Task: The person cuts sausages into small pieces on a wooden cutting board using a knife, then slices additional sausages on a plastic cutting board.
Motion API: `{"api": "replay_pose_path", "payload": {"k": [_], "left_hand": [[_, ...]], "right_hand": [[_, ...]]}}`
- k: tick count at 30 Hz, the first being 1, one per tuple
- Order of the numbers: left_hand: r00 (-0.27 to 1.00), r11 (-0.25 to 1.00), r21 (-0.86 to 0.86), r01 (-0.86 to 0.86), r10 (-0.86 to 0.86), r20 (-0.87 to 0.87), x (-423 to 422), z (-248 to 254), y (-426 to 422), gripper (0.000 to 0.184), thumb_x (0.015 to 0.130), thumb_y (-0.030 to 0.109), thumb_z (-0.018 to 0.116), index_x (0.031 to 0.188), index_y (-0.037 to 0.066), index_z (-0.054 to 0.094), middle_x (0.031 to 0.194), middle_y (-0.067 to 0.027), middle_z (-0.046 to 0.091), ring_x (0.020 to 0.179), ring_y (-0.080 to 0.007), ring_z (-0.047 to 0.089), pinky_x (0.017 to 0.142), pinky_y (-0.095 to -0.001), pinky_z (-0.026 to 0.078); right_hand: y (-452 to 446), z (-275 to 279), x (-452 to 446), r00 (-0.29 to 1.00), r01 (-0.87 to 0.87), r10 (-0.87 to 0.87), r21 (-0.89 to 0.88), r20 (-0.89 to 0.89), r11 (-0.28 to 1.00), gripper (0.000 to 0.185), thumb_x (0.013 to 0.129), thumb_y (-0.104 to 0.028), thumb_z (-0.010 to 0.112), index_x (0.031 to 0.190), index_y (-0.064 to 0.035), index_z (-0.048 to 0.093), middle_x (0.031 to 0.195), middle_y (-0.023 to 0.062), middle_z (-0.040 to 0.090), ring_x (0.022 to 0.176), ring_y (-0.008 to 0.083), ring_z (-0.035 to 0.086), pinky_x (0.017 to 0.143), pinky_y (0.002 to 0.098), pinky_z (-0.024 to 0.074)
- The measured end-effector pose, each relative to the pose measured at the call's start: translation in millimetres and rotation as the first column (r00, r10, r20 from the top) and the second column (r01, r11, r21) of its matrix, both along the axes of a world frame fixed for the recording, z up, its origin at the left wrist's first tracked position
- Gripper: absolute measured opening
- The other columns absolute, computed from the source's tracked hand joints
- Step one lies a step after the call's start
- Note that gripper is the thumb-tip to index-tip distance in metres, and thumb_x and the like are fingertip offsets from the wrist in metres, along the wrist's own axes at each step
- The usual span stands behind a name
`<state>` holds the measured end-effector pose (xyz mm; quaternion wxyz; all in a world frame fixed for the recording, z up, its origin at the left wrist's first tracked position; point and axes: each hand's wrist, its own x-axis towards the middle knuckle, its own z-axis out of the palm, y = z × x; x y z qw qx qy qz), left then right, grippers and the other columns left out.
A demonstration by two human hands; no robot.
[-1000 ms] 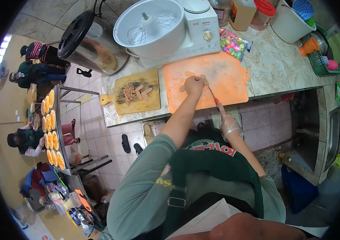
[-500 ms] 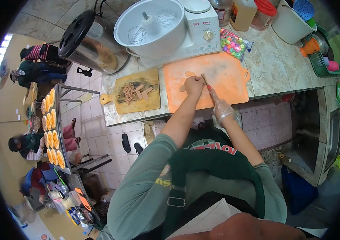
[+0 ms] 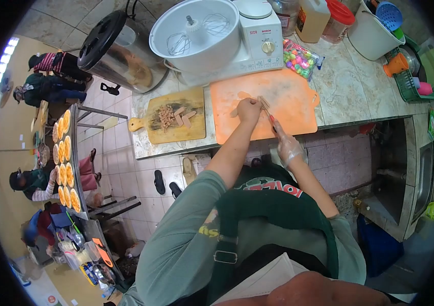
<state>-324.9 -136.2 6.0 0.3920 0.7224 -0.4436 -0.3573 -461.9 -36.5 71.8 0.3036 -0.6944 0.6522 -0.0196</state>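
My right hand (image 3: pixel 290 149), in a clear plastic glove, is closed round the handle of a knife (image 3: pixel 273 121). The blade points away from me over the orange cutting board (image 3: pixel 293 112). Beside the blade my left hand (image 3: pixel 248 110) is closed, its fingertips against cut sausage strips (image 3: pixel 263 103). More flat sausage pieces (image 3: pixel 234 112) lie by its left side, partly hidden. On the wooden cutting board (image 3: pixel 155 131) to the left sit a heap of diced sausage (image 3: pixel 165 117) and several longer pieces (image 3: pixel 185 119).
Behind the boards stand a white stand mixer (image 3: pixel 217 69), a large clear dispenser (image 3: pixel 130 66) and a bag of colourful sweets (image 3: pixel 299 59). A white bucket (image 3: pixel 372 35) and green basket (image 3: pixel 421 94) are at right. People work around a table of pizzas (image 3: pixel 68 173) at left.
My right hand has drawn back a little toward me and right with the knife. Strips now show more openly beside the blade. My left hand stays nearly in place.
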Motion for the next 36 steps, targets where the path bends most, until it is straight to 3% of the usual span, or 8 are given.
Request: {"api": "replay_pose_path", "payload": {"k": [8, 13, 16, 19, 21, 25, 29, 36], "left_hand": [[0.999, 0.997, 0.070, -0.013, 0.016, -0.050, -1, 9, 1, 0.014, 0.067, 0.012, 0.062, 0.070, -0.002, 0.061, 0.061, -0.0122, 0.061, 0.054, -0.0184, 0.059, 0.053, -0.0287, 0.046], [1.000, 1.000, 0.026, -0.008, 0.007, 0.023, 1, 1, -1, 0.014, 0.069, 0.011, 0.059, 0.072, -0.002, 0.062, 0.062, -0.0119, 0.061, 0.055, -0.0188, 0.059, 0.052, -0.0286, 0.046], [0.991, 0.982, 0.158, 0.107, -0.092, -0.101, 18, 28, -1, 0.017, 0.070, 0.011, 0.057, 0.077, -0.003, 0.063, 0.063, -0.0139, 0.061, 0.058, -0.0196, 0.061, 0.054, -0.0295, 0.047], [0.975, 0.958, 0.191, 0.214, -0.220, 0.012, 49, 47, 2, 0.018, 0.070, 0.012, 0.057, 0.082, 0.000, 0.064, 0.069, -0.0141, 0.063, 0.065, -0.0205, 0.062, 0.059, -0.0304, 0.047], [0.899, 0.979, 0.045, 0.200, -0.202, 0.390, 65, 46, 5, 0.019, 0.069, 0.014, 0.061, 0.084, 0.003, 0.065, 0.074, -0.0118, 0.064, 0.070, -0.0206, 0.062, 0.064, -0.0304, 0.047], [0.872, 0.948, 0.150, 0.282, -0.319, 0.373, 78, 31, 13, 0.022, 0.066, 0.021, 0.064, 0.079, 0.003, 0.064, 0.070, -0.0095, 0.063, 0.064, -0.0211, 0.061, 0.063, -0.0289, 0.047], [0.927, 0.958, 0.202, 0.205, -0.256, 0.274, 65, 35, 19, 0.022, 0.064, 0.021, 0.066, 0.075, 0.002, 0.064, 0.068, -0.0105, 0.063, 0.064, -0.0195, 0.061, 0.062, -0.0286, 0.047], [0.995, 0.998, 0.046, -0.035, 0.031, 0.092, 33, 0, 12, 0.018, 0.063, 0.016, 0.067, 0.068, 0.000, 0.059, 0.062, -0.0108, 0.060, 0.056, -0.0166, 0.059, 0.053, -0.0273, 0.046]], "right_hand": [[-10, 11, 4, 0.999, -0.013, 0.016, 0.106, -0.028, 0.994, 0.065, 0.078, -0.001, 0.038, 0.133, -0.0281, 0.016, 0.089, 0.0248, 0.056, 0.081, 0.0380, 0.056, 0.073, 0.0471, 0.0428], [29, 3, -23, 0.996, 0.016, -0.023, 0.079, 0.091, 0.997, 0.063, 0.078, -0.001, 0.038, 0.133, -0.0267, 0.019, 0.087, 0.0264, 0.055, 0.079, 0.0395, 0.055, 0.071, 0.0466, 0.0419], [29, -11, -36, 0.984, 0.011, -0.009, -0.006, 0.175, 1.000, 0.058, 0.080, -0.003, 0.038, 0.132, -0.0256, 0.022, 0.085, 0.0270, 0.055, 0.079, 0.0398, 0.055, 0.071, 0.0463, 0.0418], [25, -4, -36, 0.949, 0.023, 0.012, -0.108, 0.316, 0.994, 0.055, 0.082, -0.006, 0.037, 0.132, -0.0247, 0.024, 0.087, 0.0268, 0.055, 0.081, 0.0404, 0.054, 0.072, 0.0460, 0.0416], [16, -1, -26, 0.966, 0.004, 0.012, -0.060, 0.259, 0.998, 0.053, 0.083, -0.007, 0.036, 0.132, -0.0244, 0.024, 0.088, 0.0271, 0.055, 0.082, 0.0406, 0.054, 0.073, 0.0459, 0.0413], [4, -23, -13, 0.954, -0.010, 0.049, -0.133, 0.295, 0.991, 0.052, 0.084, -0.009, 0.035, 0.132, -0.0245, 0.022, 0.093, 0.0283, 0.054, 0.087, 0.0408, 0.053, 0.076, 0.0460, 0.0402], [-5, -36, -9, 0.934, 0.049, 0.007, -0.147, 0.358, 0.988, 0.052, 0.085, -0.010, 0.034, 0.133, -0.0239, 0.020, 0.093, 0.0287, 0.054, 0.088, 0.0407, 0.053, 0.076, 0.0459, 0.0401], [-5, -19, 22, 0.972, -0.001, 0.006, -0.024, 0.236, 1.000, 0.051, 0.086, -0.011, 0.034, 0.134, -0.0199, 0.017, 0.097, 0.0273, 0.053, 0.089, 0.0405, 0.052, 0.076, 0.0453, 0.0401]]}}
